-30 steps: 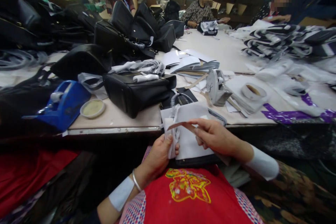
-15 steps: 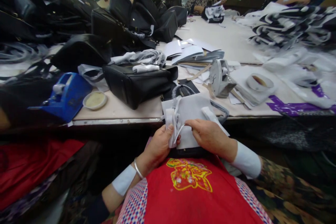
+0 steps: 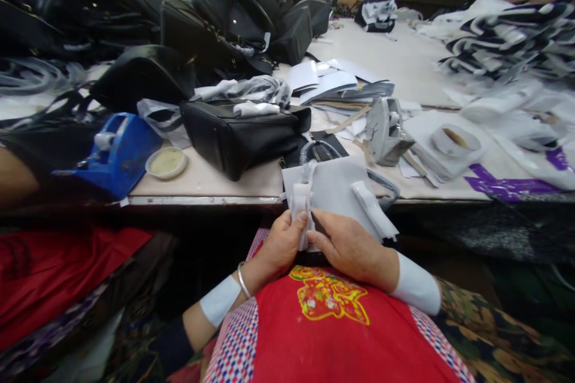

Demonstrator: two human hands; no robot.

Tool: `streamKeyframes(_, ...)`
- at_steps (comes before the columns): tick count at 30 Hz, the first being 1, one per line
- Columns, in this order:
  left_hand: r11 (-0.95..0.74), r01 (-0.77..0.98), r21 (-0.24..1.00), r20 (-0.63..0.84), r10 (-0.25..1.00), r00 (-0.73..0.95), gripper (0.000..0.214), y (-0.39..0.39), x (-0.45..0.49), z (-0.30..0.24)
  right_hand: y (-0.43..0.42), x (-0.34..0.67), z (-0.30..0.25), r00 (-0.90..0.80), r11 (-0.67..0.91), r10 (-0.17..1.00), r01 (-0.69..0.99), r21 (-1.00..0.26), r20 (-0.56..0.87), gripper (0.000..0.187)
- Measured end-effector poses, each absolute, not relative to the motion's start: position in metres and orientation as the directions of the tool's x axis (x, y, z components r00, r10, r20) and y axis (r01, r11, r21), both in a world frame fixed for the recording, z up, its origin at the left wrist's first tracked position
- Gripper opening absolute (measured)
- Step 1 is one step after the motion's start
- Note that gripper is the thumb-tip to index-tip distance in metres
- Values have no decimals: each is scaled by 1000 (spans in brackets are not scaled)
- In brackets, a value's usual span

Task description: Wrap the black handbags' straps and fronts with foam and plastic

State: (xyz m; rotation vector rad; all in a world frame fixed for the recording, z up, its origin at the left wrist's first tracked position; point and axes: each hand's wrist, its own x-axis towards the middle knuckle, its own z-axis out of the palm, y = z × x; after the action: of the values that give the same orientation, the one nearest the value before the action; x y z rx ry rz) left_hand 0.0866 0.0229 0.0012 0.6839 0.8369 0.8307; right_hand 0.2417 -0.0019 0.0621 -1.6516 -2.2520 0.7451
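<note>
White wrapping (image 3: 300,196), a soft folded strip, stands around the base of a bag handle (image 3: 309,149) covered in clear plastic. My left hand (image 3: 284,240) grips the wrapping from the left, its thumb pressed on the front. From the right, my right hand (image 3: 353,245) closes on the edge of the same wrapping with thumb and index finger; its other fingertips are hidden. Beneath lies a white sheet (image 3: 336,176) over a dark bag, mostly covered, at the table's edge. Another white wrapped piece (image 3: 374,209) sits on the sheet's right side, near a grey handle (image 3: 387,188).
A black handbag (image 3: 238,137), a blue tape dispenser (image 3: 119,152) and a round dish (image 3: 166,163) are to the left. On the right stand a grey tape dispenser (image 3: 384,131) and a tape roll (image 3: 454,140). Black bags (image 3: 256,12) pile up behind; co-workers sit across the table.
My right hand has moved in against the wrapping, where before it pinched a loose strip end farther out. The wrapping is now gathered more tightly. The camera view has shifted slightly.
</note>
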Motion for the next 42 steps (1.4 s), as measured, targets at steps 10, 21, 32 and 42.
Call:
streamKeyframes(10, 614, -407, 676, -419, 775, 474, 50, 26, 82, 15, 8, 266, 56, -311, 128, 937, 726, -675, -156, 30)
streamKeyframes(21, 593, -352, 724, -403, 778, 482, 52, 25, 79, 12, 28, 271, 62, -184, -136, 913, 702, -699, -363, 32)
streamKeyframes(32, 414, -50, 909, -346, 815, 464, 50, 22, 77, 15, 46, 257, 45, -390, -119, 845, 532, -838, -367, 24)
streamKeyframes(42, 308, 22, 951, -285, 848, 447, 30, 22, 72, 16, 40, 262, 51, -306, -93, 876, 650, -754, -372, 20)
